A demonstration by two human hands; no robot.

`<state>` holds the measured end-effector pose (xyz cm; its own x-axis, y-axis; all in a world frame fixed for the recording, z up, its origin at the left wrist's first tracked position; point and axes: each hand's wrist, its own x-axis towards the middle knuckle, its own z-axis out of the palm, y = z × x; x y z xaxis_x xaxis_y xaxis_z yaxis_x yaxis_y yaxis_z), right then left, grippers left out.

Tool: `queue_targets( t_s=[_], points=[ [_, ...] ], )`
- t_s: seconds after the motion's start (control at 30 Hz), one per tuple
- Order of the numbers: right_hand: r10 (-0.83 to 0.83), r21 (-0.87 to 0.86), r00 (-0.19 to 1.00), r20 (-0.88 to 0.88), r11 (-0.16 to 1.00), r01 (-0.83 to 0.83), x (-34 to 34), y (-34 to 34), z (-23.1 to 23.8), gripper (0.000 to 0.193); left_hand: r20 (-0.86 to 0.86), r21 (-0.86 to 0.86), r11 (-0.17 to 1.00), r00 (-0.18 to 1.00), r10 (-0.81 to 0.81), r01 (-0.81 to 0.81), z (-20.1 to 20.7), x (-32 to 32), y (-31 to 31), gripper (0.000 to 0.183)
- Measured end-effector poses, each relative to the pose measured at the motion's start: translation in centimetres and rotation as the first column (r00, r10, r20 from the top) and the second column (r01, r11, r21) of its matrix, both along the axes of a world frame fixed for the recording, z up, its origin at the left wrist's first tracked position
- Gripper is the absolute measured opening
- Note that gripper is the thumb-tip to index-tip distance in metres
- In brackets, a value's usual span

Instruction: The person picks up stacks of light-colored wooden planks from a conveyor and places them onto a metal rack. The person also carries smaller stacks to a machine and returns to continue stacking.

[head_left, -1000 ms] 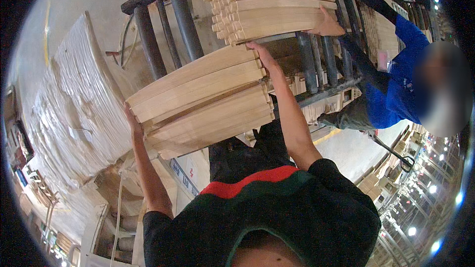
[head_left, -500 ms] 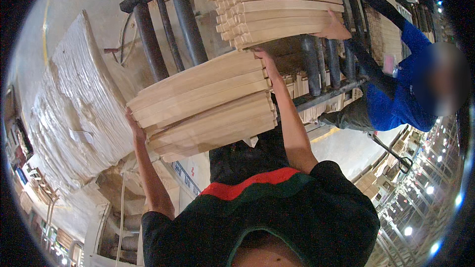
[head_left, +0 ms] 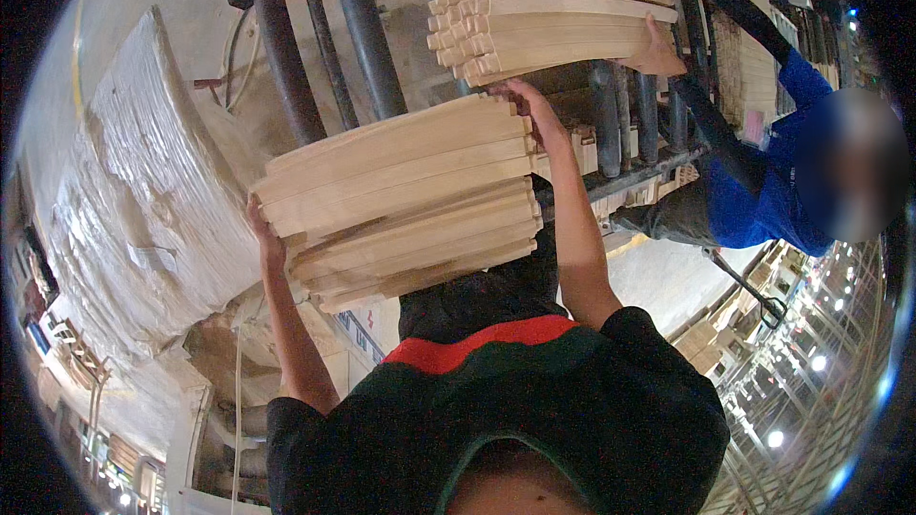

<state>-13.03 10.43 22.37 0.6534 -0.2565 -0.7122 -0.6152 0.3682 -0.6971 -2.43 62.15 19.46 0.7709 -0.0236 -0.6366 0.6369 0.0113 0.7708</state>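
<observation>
A stack of pale wooden slats lies crosswise in front of my body, between my two hands. My left hand presses on the slats' left ends, its fingers partly hidden behind them. At the right ends, my right hand grips the far corner, with the fingertips bent over the edge. A gap runs between the upper and lower slats of the stack. Just beyond my right hand sits a larger pile of similar slats on the rollers.
Dark rollers of a conveyor frame stretch along the far side. A co-worker in blue stands at the right, both hands on the larger pile. A plastic-wrapped stack stands at the left. A long-handled tool is at the right.
The slats between my hands have shifted slightly right, their right ends tilting farther up. My right hand has moved a little right. The co-worker's pile appears slightly farther right.
</observation>
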Motion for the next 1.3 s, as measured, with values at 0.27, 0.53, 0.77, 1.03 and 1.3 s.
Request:
queue_targets(
  t_s=[0.27,0.53,0.77,1.03,1.3],
  points=[
    [0.257,-0.124,0.964,0.065,0.961,-0.248,0.7,0.7,1.8,0.04,-0.005,-0.046,0.999,1.0,-0.027,0.027,0.9,-0.4,-0.8,0.07],
    [0.02,0.018,1.0,-0.01,1.0,-0.02,-1.0,-0.1,0.4,0.036,-0.013,0.022,0.998,0.998,-0.055,0.055,0.6,-1.4,-1.5,0.078],
    [-0.03,-0.121,0.998,0.051,0.992,0.036,-0.6,-0.1,-0.5,0.033,-0.01,-0.013,0.999,0.999,-0.044,0.044,-1.1,-1.7,-0.5,0.078],
    [-0.135,-0.122,0.991,0.023,0.983,0.137,-1.8,-3.0,-4.9,0.052,-0.011,0.029,0.999,1.0,-0.013,0.013,3.1,2.1,-3.4,0.063],
    [-0.294,-0.106,0.954,0.051,0.949,0.298,-1.9,-5.9,-9.7,0.053,0.585,0.706,0.687,0.69,-0.427,-0.172,10.0,6.6,-9.3,0.056]
  ],
)
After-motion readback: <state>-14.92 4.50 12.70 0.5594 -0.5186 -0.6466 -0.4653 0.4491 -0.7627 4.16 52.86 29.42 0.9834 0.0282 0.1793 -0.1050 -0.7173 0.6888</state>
